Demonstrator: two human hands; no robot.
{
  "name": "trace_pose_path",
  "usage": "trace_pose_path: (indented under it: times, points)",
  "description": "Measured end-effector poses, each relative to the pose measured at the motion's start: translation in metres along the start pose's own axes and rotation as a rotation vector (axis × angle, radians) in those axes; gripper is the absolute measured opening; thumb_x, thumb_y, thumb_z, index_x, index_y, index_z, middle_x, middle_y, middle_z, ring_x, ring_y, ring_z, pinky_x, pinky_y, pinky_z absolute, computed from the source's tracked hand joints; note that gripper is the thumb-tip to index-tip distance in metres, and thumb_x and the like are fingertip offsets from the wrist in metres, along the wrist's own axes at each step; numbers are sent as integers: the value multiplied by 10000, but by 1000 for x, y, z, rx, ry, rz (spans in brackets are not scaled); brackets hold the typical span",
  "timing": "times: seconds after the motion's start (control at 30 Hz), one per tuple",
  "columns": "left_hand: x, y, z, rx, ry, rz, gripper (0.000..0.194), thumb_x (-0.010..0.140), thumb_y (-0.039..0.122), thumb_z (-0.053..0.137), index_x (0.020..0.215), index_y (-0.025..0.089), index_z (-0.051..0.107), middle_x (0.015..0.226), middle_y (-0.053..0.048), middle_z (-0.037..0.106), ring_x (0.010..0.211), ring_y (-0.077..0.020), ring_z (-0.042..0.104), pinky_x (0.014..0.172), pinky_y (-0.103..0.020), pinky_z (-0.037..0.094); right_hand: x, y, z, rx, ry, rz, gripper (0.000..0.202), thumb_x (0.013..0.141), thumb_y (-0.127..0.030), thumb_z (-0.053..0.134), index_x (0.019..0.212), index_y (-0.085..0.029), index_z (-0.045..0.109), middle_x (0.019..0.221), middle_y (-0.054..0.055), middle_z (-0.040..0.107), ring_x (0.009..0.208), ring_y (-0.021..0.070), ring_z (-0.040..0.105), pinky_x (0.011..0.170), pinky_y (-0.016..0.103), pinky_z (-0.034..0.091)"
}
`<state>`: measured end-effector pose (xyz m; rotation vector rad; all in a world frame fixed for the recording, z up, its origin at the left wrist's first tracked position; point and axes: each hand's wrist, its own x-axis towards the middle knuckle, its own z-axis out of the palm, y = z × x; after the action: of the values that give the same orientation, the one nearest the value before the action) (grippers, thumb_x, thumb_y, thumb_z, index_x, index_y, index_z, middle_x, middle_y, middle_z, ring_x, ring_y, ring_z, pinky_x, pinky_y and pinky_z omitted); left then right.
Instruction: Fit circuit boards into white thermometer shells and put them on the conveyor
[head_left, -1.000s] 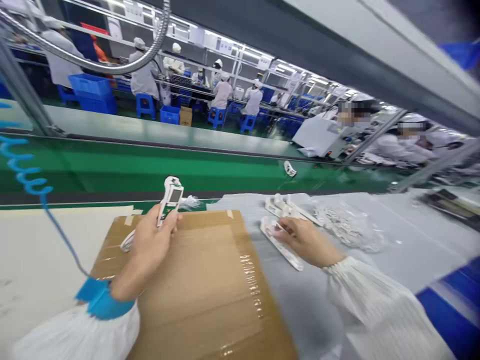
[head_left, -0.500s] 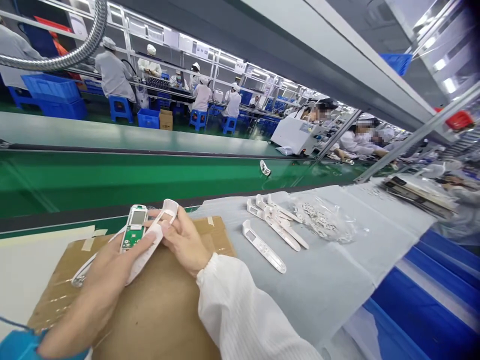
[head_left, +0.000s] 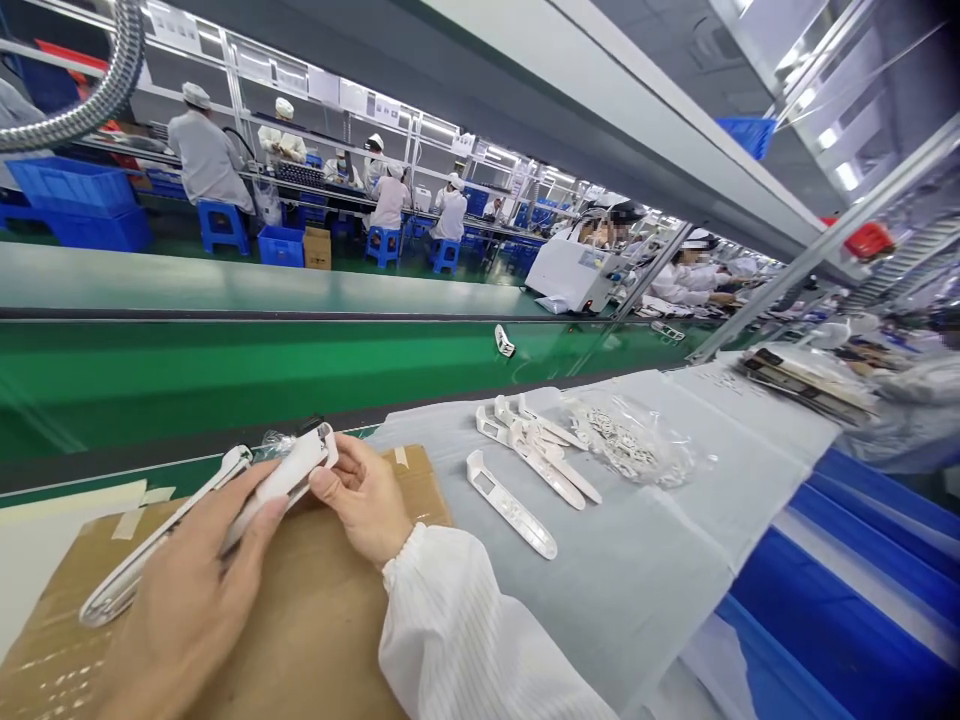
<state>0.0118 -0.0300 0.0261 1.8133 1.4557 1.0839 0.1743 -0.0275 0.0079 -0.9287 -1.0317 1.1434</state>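
My left hand (head_left: 199,565) is wrapped round a white plastic device casing (head_left: 289,472), its smooth side facing up. The thumb and fingers of my right hand (head_left: 369,500) pinch the casing's far, bent end. The green circuit board with a small screen is out of sight. To the left, a long white shell half (head_left: 161,540) with a clear rim slants beside my left hand; I cannot tell whether that hand also grips it. Both hands are above a brown cardboard sheet (head_left: 322,640). Several white shell halves (head_left: 517,515) lie to the right on grey-white sheeting (head_left: 630,570).
A clear bag of small white parts (head_left: 626,440) lies beyond the shells. A green conveyor belt (head_left: 247,370) runs across ahead, carrying a white part (head_left: 504,341). Blue bins (head_left: 847,560) stand at right. A metal post (head_left: 795,255) slants overhead. People sit at benches behind.
The white casing has been turned smooth side up, and the circuit board no longer shows. The long shell at the left is more exposed. The view has shifted slightly right.
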Motion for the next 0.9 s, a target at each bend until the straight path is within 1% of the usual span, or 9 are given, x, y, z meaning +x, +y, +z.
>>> trace_pose_path:
  times: [0.1,0.17,0.3,0.4,0.5,0.6,0.73,0.8,0.9]
  points:
    - [1,3,-2,59,-60,-100,518,805,704,573,1227,415,660,1281,-1,682,1132,-380,634,934,-492,507,0,0,0,11,-2,-26,693,630,-588,869,1168,-229,622,1136,89,709,1107,279,668,1022,444,515]
    - [1,8,-5,-19,-69,-157,519,777,713,616,1187,401,679,1282,7,684,1134,-363,641,951,-475,519,0,-1,-1,28,-16,-42,671,644,-574,868,1171,-237,627,1130,78,712,1098,269,667,1019,439,514]
    - [0,14,-9,-178,-68,-203,535,717,694,702,1112,334,700,1255,-8,701,1152,-334,647,945,-410,549,0,-3,0,45,-32,-86,648,653,-571,866,1163,-244,637,1140,64,712,1109,258,655,1009,421,516]
    - [1,9,-8,-116,-52,-219,531,734,702,688,1118,335,698,1232,-7,709,1121,-331,662,913,-417,561,-1,-1,0,56,-26,-111,633,669,-554,864,1169,-235,644,1141,66,714,1098,250,658,995,402,512]
    - [3,-1,-5,-52,-53,-130,507,789,695,649,1156,346,681,1206,1,719,1086,-310,678,895,-404,563,-1,0,0,65,-13,-122,606,688,-526,864,1174,-231,655,1128,67,719,1064,242,667,952,385,521]
    - [-1,-6,1,30,-46,101,438,908,619,551,1226,332,643,1254,1,701,1106,-276,678,871,-356,562,-2,-4,4,67,40,-91,565,688,-556,856,1107,-217,687,1097,68,727,1053,241,661,955,379,511]
    - [-15,2,10,333,-166,329,384,1018,410,427,1327,247,589,1207,-62,718,989,-266,718,800,-353,567,-5,-15,16,430,138,161,567,782,-737,669,920,-188,698,894,58,727,907,224,676,904,374,530]
    - [-22,9,17,508,-302,335,385,1026,370,425,1338,208,580,1130,-87,736,897,-285,732,732,-371,571,-7,-20,18,616,228,306,516,859,-700,597,796,-192,664,641,4,634,679,185,638,801,365,553]
    - [-29,14,25,674,-404,372,405,1031,401,414,1339,192,576,1020,-98,743,812,-314,725,689,-414,566,-9,-24,16,712,358,433,553,941,-627,467,594,-204,545,397,-59,343,436,140,445,671,363,552]
